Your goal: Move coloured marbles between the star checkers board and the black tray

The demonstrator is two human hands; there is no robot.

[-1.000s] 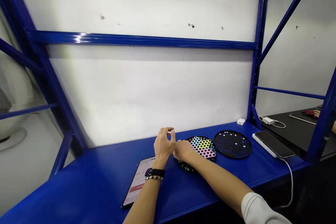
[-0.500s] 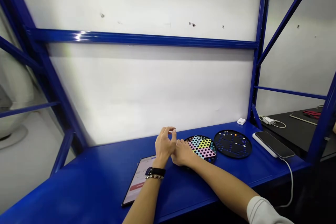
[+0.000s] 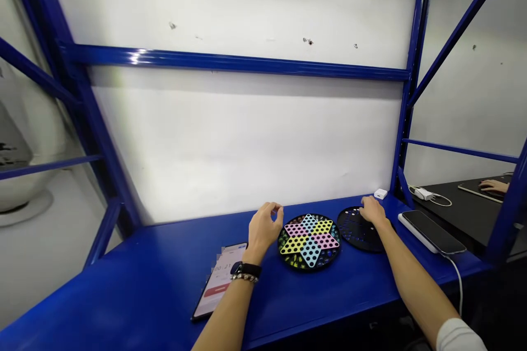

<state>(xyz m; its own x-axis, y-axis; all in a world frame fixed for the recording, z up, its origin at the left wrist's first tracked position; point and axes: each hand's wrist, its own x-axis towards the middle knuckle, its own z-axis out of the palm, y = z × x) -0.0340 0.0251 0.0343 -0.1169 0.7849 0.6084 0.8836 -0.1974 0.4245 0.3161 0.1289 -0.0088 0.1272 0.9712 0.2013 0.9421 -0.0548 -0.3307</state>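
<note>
Head view: star board [image 3: 309, 241] lies beside left grip [image 3: 263, 228], tray [image 3: 360, 235] beneath right grip [image 3: 374, 210], both holds unclear.

Tablet screen [image 3: 219, 279]: mostly pale, with grey digits [image 3: 222, 268] that look like "00:21", leading zeros a bit fuzzy
Right of the 21: can't say, the watch [image 3: 236, 268] is crowding that spot
Below the digits: some faint little marks, way too blurry to read
Red button [image 3: 217, 290]: pale lettering on it, too small to make out
Blue patch [image 3: 242, 247]: up by the top edge, unreadable too
</note>
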